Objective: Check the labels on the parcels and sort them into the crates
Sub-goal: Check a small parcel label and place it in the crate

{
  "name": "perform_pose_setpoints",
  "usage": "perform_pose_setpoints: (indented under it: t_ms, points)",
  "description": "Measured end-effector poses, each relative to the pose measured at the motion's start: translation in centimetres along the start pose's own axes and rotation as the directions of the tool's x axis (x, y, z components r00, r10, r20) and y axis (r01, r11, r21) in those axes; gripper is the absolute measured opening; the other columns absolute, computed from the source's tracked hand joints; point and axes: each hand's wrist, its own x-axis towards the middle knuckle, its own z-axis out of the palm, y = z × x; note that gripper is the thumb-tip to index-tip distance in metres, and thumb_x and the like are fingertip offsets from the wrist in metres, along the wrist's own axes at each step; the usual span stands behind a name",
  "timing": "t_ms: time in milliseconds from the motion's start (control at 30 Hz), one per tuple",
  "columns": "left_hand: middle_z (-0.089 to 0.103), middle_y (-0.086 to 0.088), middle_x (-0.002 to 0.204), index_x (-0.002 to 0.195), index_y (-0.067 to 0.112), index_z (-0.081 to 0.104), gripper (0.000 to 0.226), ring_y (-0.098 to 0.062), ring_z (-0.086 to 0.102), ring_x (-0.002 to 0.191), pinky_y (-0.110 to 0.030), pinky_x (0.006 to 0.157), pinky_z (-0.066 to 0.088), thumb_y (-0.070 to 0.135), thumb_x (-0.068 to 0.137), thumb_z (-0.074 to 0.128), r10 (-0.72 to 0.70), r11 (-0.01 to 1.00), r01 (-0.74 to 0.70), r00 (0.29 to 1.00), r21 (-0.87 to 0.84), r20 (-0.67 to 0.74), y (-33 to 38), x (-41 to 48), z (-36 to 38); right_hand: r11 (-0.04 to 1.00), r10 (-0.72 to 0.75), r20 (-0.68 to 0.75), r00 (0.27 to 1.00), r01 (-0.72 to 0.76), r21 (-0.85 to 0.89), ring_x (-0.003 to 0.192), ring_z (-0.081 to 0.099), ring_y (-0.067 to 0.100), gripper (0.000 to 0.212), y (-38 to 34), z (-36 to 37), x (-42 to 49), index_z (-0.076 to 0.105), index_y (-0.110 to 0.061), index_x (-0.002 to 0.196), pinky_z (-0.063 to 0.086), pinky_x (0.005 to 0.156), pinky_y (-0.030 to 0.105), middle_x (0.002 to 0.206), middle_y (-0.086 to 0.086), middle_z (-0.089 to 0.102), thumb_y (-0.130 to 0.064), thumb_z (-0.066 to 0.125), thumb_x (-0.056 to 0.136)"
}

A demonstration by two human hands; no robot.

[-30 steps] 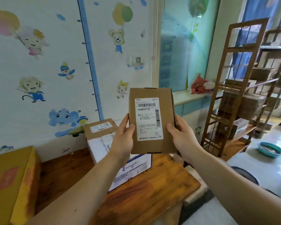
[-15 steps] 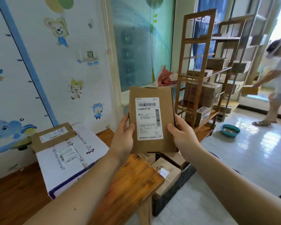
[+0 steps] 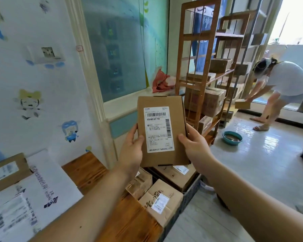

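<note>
In the head view, the flat cardboard parcel [image 3: 162,131] you hold upright just above the crate [image 3: 188,195] looks light and stiff, so its long side edges should give a sure hold clear of the label [image 3: 158,129]. Your left hand [image 3: 131,151] and right hand [image 3: 194,145] each pinch a lower side edge, thumb on the front, fingers behind.

The crate [image 3: 188,196] under the held parcel [image 3: 162,131] is packed with brown boxes [image 3: 157,201], with small gaps between them. To its left, the wooden table [image 3: 87,172] is partly covered by a big white parcel [image 3: 42,189]; bare wood is left beside it. Behind, the way is blocked by a tall wooden shelf [image 3: 179,49]. To the right, open floor [image 3: 252,163] is seen, with a green bowl [image 3: 232,137] and a bending person [image 3: 285,79] farther off.
</note>
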Motion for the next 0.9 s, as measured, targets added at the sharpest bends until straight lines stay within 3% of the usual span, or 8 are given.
perform_pose_setpoints:
  t_ms: [100, 233, 333, 433, 533, 767, 900]
  points:
    - [0.073, 0.004, 0.102, 0.145, 0.039, 0.036, 0.043, -0.015, 0.071, 0.097, -0.034, 0.078, 0.059, 0.022, 0.106, 0.04, -0.02, 0.999, 0.02, 1.0, -0.029, 0.017, -0.1, 3.8, 0.6, 1.0, 0.007, 0.002, 1.0, -0.007, -0.012, 0.102, 0.065, 0.007, 0.043, 0.0, 0.1, 3.8, 0.048, -0.041, 0.14, 0.053, 0.093, 0.04, 0.111, -0.017, 0.069, -0.02, 0.049, 0.103]
    - [0.071, -0.002, 0.11, 0.148, 0.035, 0.033, 0.045, -0.017, 0.069, 0.1, -0.025, 0.063, 0.058, 0.022, 0.106, 0.039, -0.051, 0.997, 0.052, 0.998, -0.051, 0.023, -0.7, 7.5, 1.2, 1.0, 0.031, 0.003, 1.0, -0.031, 0.007, 0.101, 0.066, 0.007, 0.044, 0.6, 0.2, 7.6, 0.048, -0.042, 0.14, 0.054, 0.092, 0.039, 0.11, -0.018, 0.069, -0.019, 0.049, 0.103]
    - [0.071, 0.001, 0.105, 0.148, 0.035, 0.034, 0.045, -0.013, 0.069, 0.096, -0.024, 0.061, 0.057, 0.02, 0.106, 0.04, -0.058, 0.997, 0.059, 0.998, -0.059, 0.017, -1.1, 9.2, 1.7, 0.999, 0.045, 0.022, 0.999, -0.045, 0.008, 0.099, 0.067, 0.006, 0.043, 1.0, 0.0, 9.6, 0.048, -0.041, 0.14, 0.054, 0.087, 0.035, 0.108, -0.018, 0.069, -0.02, 0.049, 0.103]
    - [0.071, 0.002, 0.107, 0.146, 0.038, 0.034, 0.044, -0.015, 0.069, 0.1, -0.029, 0.075, 0.058, 0.022, 0.105, 0.042, -0.036, 0.998, 0.036, 0.999, -0.044, -0.003, -1.2, 11.6, 2.5, 1.0, 0.023, 0.048, 0.999, -0.023, 0.001, 0.093, 0.069, 0.002, 0.041, 1.0, -0.5, 12.5, 0.05, -0.041, 0.138, 0.056, 0.078, 0.028, 0.104, -0.021, 0.07, -0.019, 0.049, 0.103]
    - [0.072, 0.003, 0.111, 0.148, 0.039, 0.034, 0.047, -0.018, 0.068, 0.106, -0.045, 0.094, 0.054, 0.025, 0.104, 0.045, -0.008, 1.0, 0.007, 0.999, -0.023, -0.048, -1.3, 13.2, 3.1, 1.0, 0.008, 0.101, 0.995, -0.008, -0.007, 0.085, 0.069, -0.003, 0.039, 0.8, -1.1, 15.1, 0.051, -0.044, 0.133, 0.054, 0.064, 0.019, 0.101, -0.022, 0.07, -0.019, 0.048, 0.104]
    - [0.068, 0.001, 0.122, 0.146, 0.04, 0.038, 0.047, -0.019, 0.067, 0.109, -0.044, 0.092, 0.055, 0.024, 0.104, 0.046, 0.011, 0.999, -0.018, 0.98, -0.032, -0.199, -2.3, 16.3, 6.7, 0.998, -0.011, 0.256, 0.967, 0.028, -0.063, 0.089, 0.07, 0.005, 0.038, 1.5, -3.5, 21.6, 0.051, -0.038, 0.137, 0.057, 0.077, 0.029, 0.103, -0.015, 0.071, -0.021, 0.051, 0.102]
    - [0.064, 0.009, 0.12, 0.146, 0.039, 0.038, 0.045, -0.014, 0.065, 0.108, -0.032, 0.082, 0.057, 0.024, 0.104, 0.046, 0.02, 1.0, -0.024, 0.957, -0.012, -0.291, -2.8, 18.4, 10.3, 0.993, -0.017, 0.326, 0.945, 0.053, -0.103, 0.095, 0.067, 0.008, 0.037, 0.9, -6.1, 25.6, 0.049, -0.036, 0.137, 0.056, 0.09, 0.038, 0.105, -0.016, 0.067, -0.022, 0.051, 0.102]
